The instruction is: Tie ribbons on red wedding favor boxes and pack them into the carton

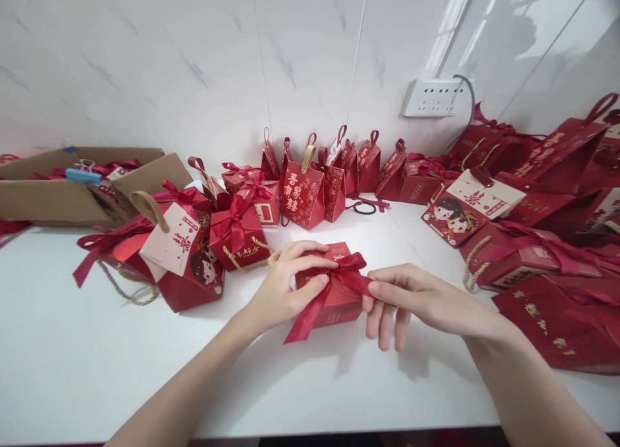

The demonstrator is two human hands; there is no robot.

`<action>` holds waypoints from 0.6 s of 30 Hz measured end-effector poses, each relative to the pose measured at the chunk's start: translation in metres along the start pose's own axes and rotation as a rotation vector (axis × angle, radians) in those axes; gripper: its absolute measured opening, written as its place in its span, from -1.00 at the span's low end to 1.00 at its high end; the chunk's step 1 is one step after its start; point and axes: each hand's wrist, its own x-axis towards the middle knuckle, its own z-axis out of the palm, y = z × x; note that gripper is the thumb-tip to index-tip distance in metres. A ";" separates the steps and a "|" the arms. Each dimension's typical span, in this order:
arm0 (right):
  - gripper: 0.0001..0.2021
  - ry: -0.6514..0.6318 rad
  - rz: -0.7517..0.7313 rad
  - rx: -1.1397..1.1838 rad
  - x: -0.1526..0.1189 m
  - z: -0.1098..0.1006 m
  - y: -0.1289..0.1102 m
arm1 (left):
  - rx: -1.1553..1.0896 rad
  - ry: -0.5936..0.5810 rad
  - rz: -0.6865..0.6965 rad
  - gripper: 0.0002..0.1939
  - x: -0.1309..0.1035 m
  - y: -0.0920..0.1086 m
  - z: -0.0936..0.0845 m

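A red gift box (338, 314) sits on the white table with a red ribbon bow (351, 272) tied across its top. My left hand (295, 282) lies over the box's left side, its thumb and fingers closed on the bow near the knot. One ribbon tail hangs down the front of the box below that thumb. To the right of the box, my right hand (407, 298) pinches the other ribbon tail between thumb and forefinger, while its remaining fingers hang loosely below.
Finished-looking red gift boxes (239, 230) stand to the left and along the tiled wall, with more boxes (557, 324) piled at right. A cardboard carton (87, 201) holds red items at far left. A black hair tie (364, 208) lies behind. A power strip (433, 98) is on the wall.
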 end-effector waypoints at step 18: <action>-0.69 -0.390 0.247 -0.065 0.011 0.013 0.002 | 0.036 -0.032 -0.072 -0.77 0.000 0.003 -0.002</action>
